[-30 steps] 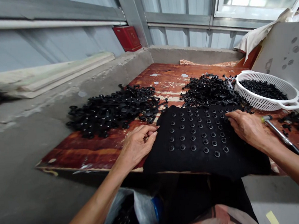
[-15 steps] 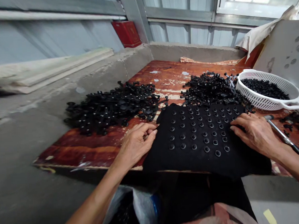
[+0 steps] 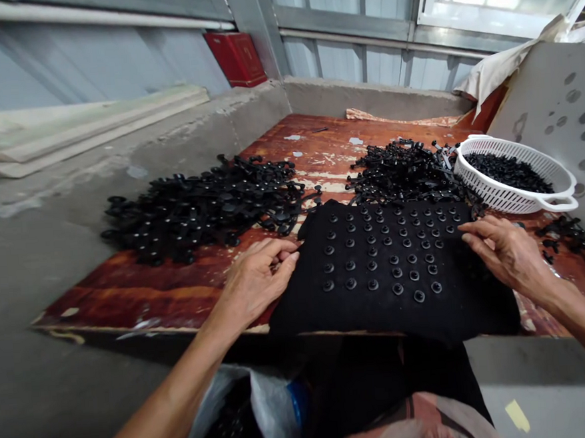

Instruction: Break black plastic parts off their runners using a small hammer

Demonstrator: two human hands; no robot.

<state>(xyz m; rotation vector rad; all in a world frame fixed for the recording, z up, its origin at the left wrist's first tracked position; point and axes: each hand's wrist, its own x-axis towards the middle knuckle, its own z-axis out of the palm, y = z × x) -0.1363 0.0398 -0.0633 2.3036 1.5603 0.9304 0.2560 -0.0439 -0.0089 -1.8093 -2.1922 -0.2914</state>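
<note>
A black cloth [image 3: 349, 318] lies at the table's front edge, with rows of small round dark pieces [image 3: 373, 285] standing on it. Beside the cloth's left edge, my left hand [image 3: 259, 278] is closed, thumb and fingertips together; whatever they pinch is too small to make out. My right hand [image 3: 513, 253] hovers over the cloth's right side, thumb and forefinger drawn together in a pinch near the outermost round pieces. Anything between those fingertips is hidden.
Behind the cloth lie a left heap of black parts [image 3: 206, 208] and a right heap of black parts [image 3: 404, 171]. A white plastic basket [image 3: 501, 191] with small black pieces stands at right. More black parts [image 3: 574, 233] lie right of my hand on the worn red-brown table [image 3: 111, 285].
My right hand has lifted slightly and turned, now covering most of the metal-handled tool beside it. The left hand keeps its place at the cloth's edge. The whole view has shifted a little.
</note>
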